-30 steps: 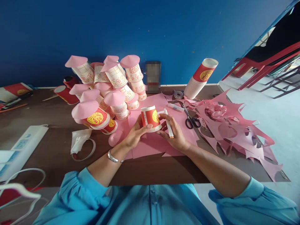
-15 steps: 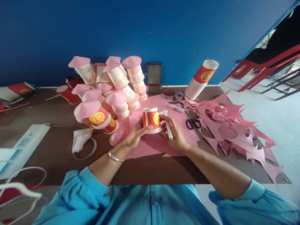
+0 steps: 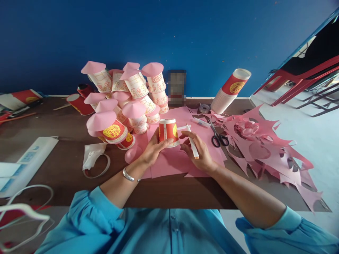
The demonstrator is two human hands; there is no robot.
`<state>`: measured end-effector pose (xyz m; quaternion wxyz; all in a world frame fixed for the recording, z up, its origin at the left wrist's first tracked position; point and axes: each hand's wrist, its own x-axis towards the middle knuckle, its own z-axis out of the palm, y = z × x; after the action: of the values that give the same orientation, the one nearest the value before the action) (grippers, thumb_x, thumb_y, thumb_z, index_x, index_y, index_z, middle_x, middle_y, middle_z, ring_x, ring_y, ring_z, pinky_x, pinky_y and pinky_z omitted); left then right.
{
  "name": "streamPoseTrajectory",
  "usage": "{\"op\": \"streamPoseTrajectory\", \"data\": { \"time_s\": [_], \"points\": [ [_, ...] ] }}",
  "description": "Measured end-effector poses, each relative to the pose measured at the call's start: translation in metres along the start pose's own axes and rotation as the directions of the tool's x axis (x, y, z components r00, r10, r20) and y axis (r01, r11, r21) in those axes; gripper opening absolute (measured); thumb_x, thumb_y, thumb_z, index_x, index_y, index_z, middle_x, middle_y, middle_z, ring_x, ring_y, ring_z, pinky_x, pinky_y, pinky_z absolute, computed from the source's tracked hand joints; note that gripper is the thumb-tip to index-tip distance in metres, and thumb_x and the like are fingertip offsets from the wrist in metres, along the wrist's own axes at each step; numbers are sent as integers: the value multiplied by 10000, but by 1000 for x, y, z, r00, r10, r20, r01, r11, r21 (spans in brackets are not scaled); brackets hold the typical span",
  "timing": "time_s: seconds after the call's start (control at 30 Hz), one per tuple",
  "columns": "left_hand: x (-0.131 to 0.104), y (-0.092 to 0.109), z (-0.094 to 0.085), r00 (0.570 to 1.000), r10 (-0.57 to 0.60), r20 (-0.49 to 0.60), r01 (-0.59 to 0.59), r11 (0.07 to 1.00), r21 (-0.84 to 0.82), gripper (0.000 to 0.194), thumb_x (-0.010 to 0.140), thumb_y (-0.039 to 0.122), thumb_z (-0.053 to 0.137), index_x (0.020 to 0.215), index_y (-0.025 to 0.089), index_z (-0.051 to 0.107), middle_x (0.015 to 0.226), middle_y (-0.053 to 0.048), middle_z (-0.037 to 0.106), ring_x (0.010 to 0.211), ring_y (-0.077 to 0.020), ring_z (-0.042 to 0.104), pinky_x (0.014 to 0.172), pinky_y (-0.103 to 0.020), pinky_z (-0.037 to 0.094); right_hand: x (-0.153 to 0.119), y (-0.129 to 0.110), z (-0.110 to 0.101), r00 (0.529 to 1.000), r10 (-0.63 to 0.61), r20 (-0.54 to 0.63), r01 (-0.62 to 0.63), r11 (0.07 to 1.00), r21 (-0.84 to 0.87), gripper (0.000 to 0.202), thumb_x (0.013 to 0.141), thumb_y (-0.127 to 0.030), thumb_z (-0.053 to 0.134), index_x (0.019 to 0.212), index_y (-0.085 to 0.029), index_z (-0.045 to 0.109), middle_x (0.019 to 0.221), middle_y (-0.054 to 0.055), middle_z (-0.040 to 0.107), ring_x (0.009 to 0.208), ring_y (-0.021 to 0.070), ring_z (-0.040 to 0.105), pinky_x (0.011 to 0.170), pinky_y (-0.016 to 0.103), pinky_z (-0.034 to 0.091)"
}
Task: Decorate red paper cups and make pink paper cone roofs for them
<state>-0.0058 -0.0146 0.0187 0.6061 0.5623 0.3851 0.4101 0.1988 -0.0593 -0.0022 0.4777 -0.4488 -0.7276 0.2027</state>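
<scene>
My left hand (image 3: pixel 154 149) is wrapped around a red paper cup (image 3: pixel 169 131) with a yellow emblem, held upside down above pink paper sheets (image 3: pixel 169 163). In my right hand (image 3: pixel 198 152) a white marker (image 3: pixel 193 145) rests between thumb and fingers, its orange end pointing down toward me. That hand is just right of the cup, its fingertips a little apart from it. Behind the cup, another thin white pen (image 3: pixel 183 127) lies on the paper. Left of my hands stand several stacked cups with red drawings (image 3: pixel 137 86) and pink paper cone roofs (image 3: pixel 134 109).
Black scissors (image 3: pixel 219 138), a glue stick (image 3: pixel 201 122) and a tape roll (image 3: pixel 204 108) lie to the right. Beyond them leans a tall cup stack (image 3: pixel 230 92). Pink paper scraps (image 3: pixel 265 150) spread over the right edge. At left are a white headband-like loop (image 3: pixel 104 170) and a power strip (image 3: pixel 31 165).
My right hand has drawn slightly away from the cup, marker still in it. The cup in my left hand has turned a little and shifted slightly left.
</scene>
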Motion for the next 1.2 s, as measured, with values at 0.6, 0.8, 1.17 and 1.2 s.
{"op": "streamPoseTrajectory", "data": {
  "time_s": [0.6, 0.8, 1.17, 1.2],
  "points": [
    [6, -1, 6, 995, -96, -21, 96, 995, -16, 608, 704, 432, 892, 1172, 236, 557, 1037, -17, 658, 963, -233, 651, 885, -428, 558, 6, -25, -21, 967, -47, -250, 37, 998, -42, 119, 1006, -220, 619, 1117, -220, 661, 855, 11, 708, 654, 138, 675, 624, 287, 546],
    [6, -1, 7, 1000, 13, -10, -12, 995, 104, 577, 735, 484, 847, 1131, 210, 529, 1075, -39, 627, 987, -234, 602, 870, -413, 534, 25, -57, -24, 877, -455, -152, 399, 868, -296, 195, 932, -94, 642, 1083, -218, 642, 854, 25, 771, 708, 149, 747, 610, 249, 587],
    [9, -13, 5, 999, 27, -20, -26, 999, 41, 684, 691, 557, 886, 1125, 211, 486, 1156, -71, 602, 1032, -250, 593, 849, -371, 506, 36, -34, 7, 853, -515, -87, 444, 802, -400, 262, 923, -79, 628, 1125, -246, 624, 798, 9, 748, 638, 156, 718, 574, 261, 571],
    [8, -12, 5, 999, 24, -24, -23, 999, 48, 673, 695, 550, 885, 1123, 215, 488, 1155, -67, 605, 1029, -249, 595, 842, -369, 506, 35, -34, 6, 857, -508, -86, 437, 806, -400, 269, 924, -80, 627, 1133, -250, 622, 803, 7, 748, 645, 156, 721, 577, 261, 570]
  ]
}}
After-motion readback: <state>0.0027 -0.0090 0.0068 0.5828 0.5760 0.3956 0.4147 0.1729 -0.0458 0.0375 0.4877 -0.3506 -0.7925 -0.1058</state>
